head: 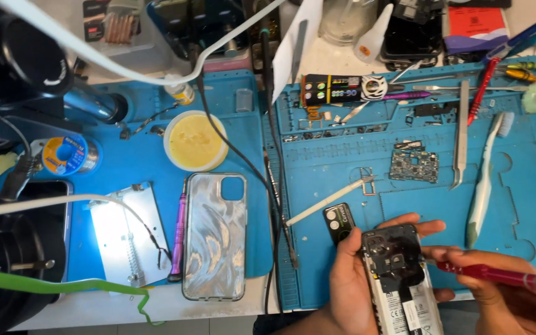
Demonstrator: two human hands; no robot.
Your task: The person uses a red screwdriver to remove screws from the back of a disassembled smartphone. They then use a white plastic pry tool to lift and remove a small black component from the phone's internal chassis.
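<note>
Table (156, 307): white, cluttered, carrying two blue work mats (528, 186). One opened phone (398, 279), bottom centre, gripped by my left hand (352, 279), fingers wrapped round its edges. One red screwdriver (497, 276), pinched in my right hand (510, 298), tip at the phone. One clear phone case (215, 236). One white toothbrush (485, 180). One circuit board (413, 165).

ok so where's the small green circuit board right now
In the head view, the small circuit board lies loose on the right blue mat, just left of the tweezers and above the opened phone.
</note>
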